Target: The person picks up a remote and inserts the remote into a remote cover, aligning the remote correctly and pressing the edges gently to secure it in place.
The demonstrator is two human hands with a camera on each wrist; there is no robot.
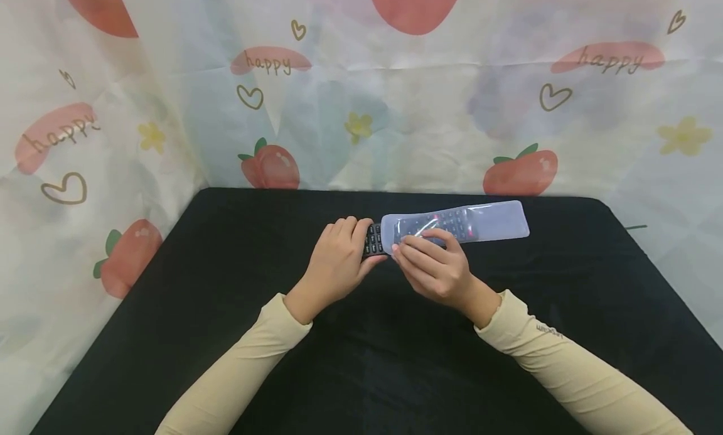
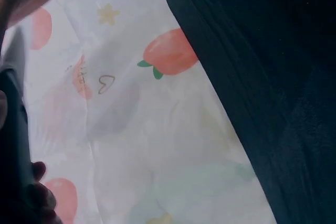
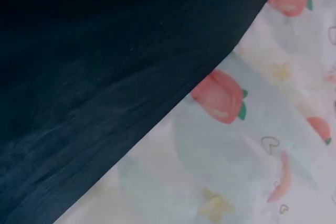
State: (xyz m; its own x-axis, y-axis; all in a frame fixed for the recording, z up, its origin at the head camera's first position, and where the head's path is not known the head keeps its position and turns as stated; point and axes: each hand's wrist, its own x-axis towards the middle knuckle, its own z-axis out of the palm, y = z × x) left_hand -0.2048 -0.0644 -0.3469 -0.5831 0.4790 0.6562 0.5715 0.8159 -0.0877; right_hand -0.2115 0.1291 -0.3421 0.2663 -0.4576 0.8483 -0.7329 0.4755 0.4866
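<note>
A black remote control (image 1: 373, 240) with rows of buttons lies partly inside a translucent bluish protective cover (image 1: 499, 220), above the dark table. My left hand (image 1: 334, 259) grips the remote's bare left end, thumb on the near side and fingers over the far side. With its fingers and thumb, my right hand (image 1: 436, 270) holds the cover near its left opening. The cover's right end hangs flat past the remote, with no buttons showing through. In the left wrist view, the dark remote (image 2: 13, 150) and some fingertips (image 2: 39, 195) appear at the left edge.
A black cloth (image 1: 395, 359) covers the table. Behind and to the left hangs a pale curtain (image 1: 418, 127) printed with fruit, hearts and flowers. The right wrist view shows only the black cloth and the printed curtain.
</note>
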